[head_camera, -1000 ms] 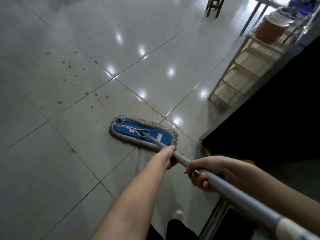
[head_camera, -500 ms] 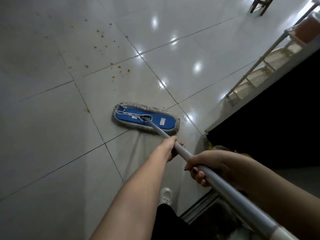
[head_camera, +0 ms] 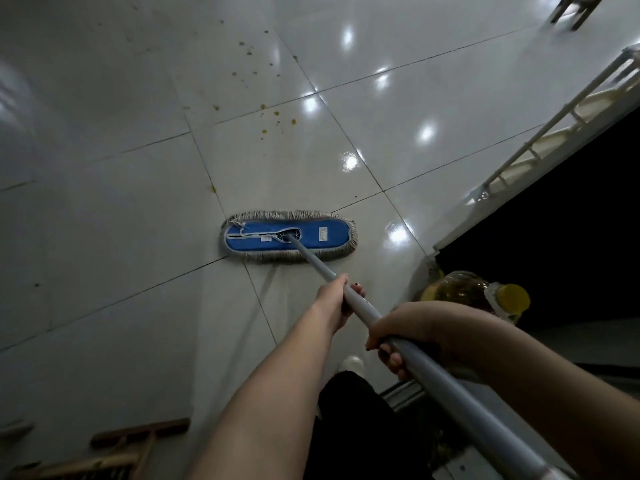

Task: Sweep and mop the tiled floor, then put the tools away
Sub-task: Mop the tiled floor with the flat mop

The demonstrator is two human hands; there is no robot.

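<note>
Right hand (head_camera: 415, 329), the nearer of the two, is closed round the grey mop handle (head_camera: 450, 379), fingers curled underneath. Further down the same pole the left hand (head_camera: 334, 301) grips it too, arm stretched forward. Low on the left lies a wooden frame (head_camera: 138, 441), too dim to identify. Just beyond the right wrist a plastic bottle (head_camera: 464, 289) with a yellow cap sits at the edge of a dark opening.

Ahead, the handle runs down to the blue mop head (head_camera: 311, 237), fringed in grey. It lies flat on the tiled floor (head_camera: 104, 237), across a grout line.

Beyond it, well apart from the fringe, a scatter of brown spots (head_camera: 273, 123) marks the next tiles. Off to the right a white rack (head_camera: 554, 126) stands along the wall.

The step in hand looks like mopping, with the spotted patch not yet reached. To do it well:
- Keep the head flat and press down through the forward hand while the rear hand steers.
- Push straight up the tile into the spots, then draw back in overlapping lanes so nothing is smeared sideways.
- Dried marks may need a second, firmer pass.
- Keep the swing clear of the bottle and the rack's feet.
</note>
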